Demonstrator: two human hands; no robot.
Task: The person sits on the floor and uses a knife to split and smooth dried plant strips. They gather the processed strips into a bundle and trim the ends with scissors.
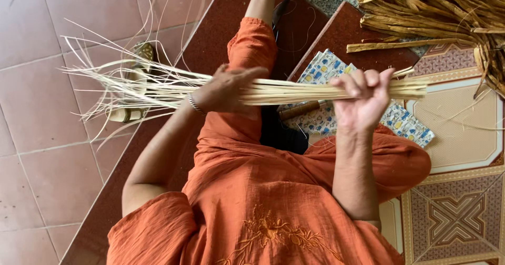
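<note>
A long bundle of thin pale straw strips (294,91) lies across my lap, running left to right. My right hand (363,99) is closed around the bundle near its trimmed, even end. My left hand (226,89) rests flat on the bundle's middle, fingers stretched along the strips, a bracelet at the wrist. Past my left hand the strips fan out loose and curly (121,86) over the floor. I wear orange clothes (273,191) and sit with one knee raised.
A heap of dry golden fibre strips (442,12) lies at the upper right. A patterned blue and white cloth (326,68) lies under the bundle, with a wooden handle (300,110) on it. A sandal (134,78) sits on the pink floor tiles at the left.
</note>
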